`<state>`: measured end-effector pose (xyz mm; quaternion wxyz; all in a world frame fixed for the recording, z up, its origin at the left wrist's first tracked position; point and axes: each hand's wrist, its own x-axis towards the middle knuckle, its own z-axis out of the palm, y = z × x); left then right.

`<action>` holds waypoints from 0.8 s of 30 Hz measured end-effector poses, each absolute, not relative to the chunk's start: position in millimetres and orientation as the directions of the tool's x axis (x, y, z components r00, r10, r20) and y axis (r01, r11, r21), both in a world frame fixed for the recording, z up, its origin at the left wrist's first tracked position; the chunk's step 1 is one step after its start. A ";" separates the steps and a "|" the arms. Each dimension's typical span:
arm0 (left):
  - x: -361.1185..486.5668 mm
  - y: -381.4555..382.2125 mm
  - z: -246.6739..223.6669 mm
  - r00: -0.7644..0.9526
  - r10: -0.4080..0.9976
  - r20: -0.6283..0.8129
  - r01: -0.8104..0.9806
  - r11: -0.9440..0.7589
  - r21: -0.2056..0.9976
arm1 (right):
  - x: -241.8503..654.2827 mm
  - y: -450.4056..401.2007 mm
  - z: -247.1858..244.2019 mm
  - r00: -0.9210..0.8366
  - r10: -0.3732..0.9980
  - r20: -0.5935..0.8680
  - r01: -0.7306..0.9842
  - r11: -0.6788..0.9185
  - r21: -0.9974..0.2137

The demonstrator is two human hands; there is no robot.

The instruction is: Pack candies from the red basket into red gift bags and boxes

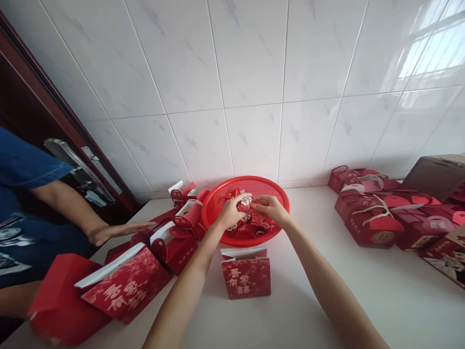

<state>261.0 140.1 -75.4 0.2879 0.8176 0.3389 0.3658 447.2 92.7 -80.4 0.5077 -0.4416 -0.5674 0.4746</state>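
Observation:
Over a red plastic basket [250,182] both of my hands are close together. My left hand [232,213] is closed around a red-and-white wrapped candy [244,204]. Beside it, my right hand [271,208] has its fingers bent at the candy's right side; whether they grip anything is hidden. More wrapped candies [259,220] lie in the basket below. Just in front of the basket, between my forearms, a red paper gift box [247,278] with pale Chinese characters stands upright, its top open.
At the left, open red gift boxes [179,247] stand in a cluster. A co-worker's hand [116,232] reaches over them. Closed gift boxes [374,225], some with cord handles, crowd the right side near a brown carton [436,174]. A tiled wall [250,135] rises behind the table.

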 end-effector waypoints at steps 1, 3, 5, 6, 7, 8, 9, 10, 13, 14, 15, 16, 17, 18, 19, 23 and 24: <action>260.6 140.5 -75.5 0.498 0.769 0.401 0.349 -0.601 0.719 | 447.0 92.7 -80.5 -0.077 0.983 0.168 0.019 0.169 -0.985; 259.9 141.4 -75.7 0.494 0.778 0.389 0.361 -0.590 0.722 | 446.7 92.6 -80.7 -0.055 0.982 0.183 0.023 0.184 -0.983; 259.4 142.1 -75.9 0.495 0.785 0.371 0.374 -0.579 0.724 | 446.5 92.5 -80.4 -0.046 0.980 0.193 0.024 0.195 -0.981; 259.2 142.5 -76.2 0.497 0.788 0.364 0.380 -0.574 0.725 | 446.3 92.4 -80.2 -0.039 0.979 0.198 0.019 0.199 -0.980; 259.1 142.7 -76.5 0.499 0.789 0.358 0.383 -0.571 0.726 | 446.0 92.2 -79.8 -0.032 0.979 0.199 0.012 0.200 -0.980; 258.9 143.0 -76.9 0.502 0.790 0.352 0.383 -0.568 0.728 | 445.7 92.1 -79.4 -0.020 0.980 0.199 0.005 0.200 -0.980; 258.7 143.2 -77.2 0.506 0.792 0.342 0.383 -0.561 0.734 | 445.4 92.0 -78.9 -0.007 0.980 0.197 -0.001 0.197 -0.980; 258.4 143.2 -77.5 0.511 0.794 0.329 0.381 -0.553 0.741 | 445.0 91.9 -78.4 0.004 0.982 0.191 -0.006 0.191 -0.982; 257.1 142.5 -77.2 0.537 0.796 0.278 0.364 -0.516 0.775 | 444.3 92.0 -77.5 0.025 0.987 0.162 -0.038 0.162 -0.986; 256.5 141.8 -76.5 0.549 0.793 0.264 0.353 -0.507 0.786 | 444.4 92.1 -77.3 0.026 0.988 0.149 -0.054 0.150 -0.987; 256.0 141.0 -75.6 0.560 0.788 0.256 0.341 -0.501 0.795 | 444.5 92.3 -77.3 0.027 0.990 0.138 -0.069 0.139 -0.988; 255.7 140.0 -74.6 0.570 0.782 0.251 0.328 -0.497 0.803 | 444.7 92.4 -77.2 0.029 0.991 0.127 -0.084 0.129 -0.988; 255.4 139.0 -73.5 0.578 0.777 0.248 0.316 -0.494 0.810 | 445.0 92.6 -77.1 0.030 0.993 0.117 -0.099 0.119 -0.988; 255.3 138.1 -72.7 0.583 0.774 0.247 0.304 -0.490 0.817 | 445.2 92.7 -77.0 0.029 0.994 0.106 -0.115 0.109 -0.987; 255.4 137.5 -72.1 0.588 0.772 0.242 0.294 -0.483 0.825 | 445.5 92.9 -76.8 0.026 0.995 0.096 -0.132 0.098 -0.986; 257.1 138.7 -74.0 0.574 0.788 0.223 0.253 -0.430 0.867 | 445.9 93.3 -75.2 0.016 0.997 0.075 -0.198 0.077 -0.977; 257.6 139.9 -75.4 0.560 0.795 0.232 0.243 -0.425 0.872 | 445.9 93.3 -74.7 0.016 0.997 0.072 -0.209 0.074 -0.975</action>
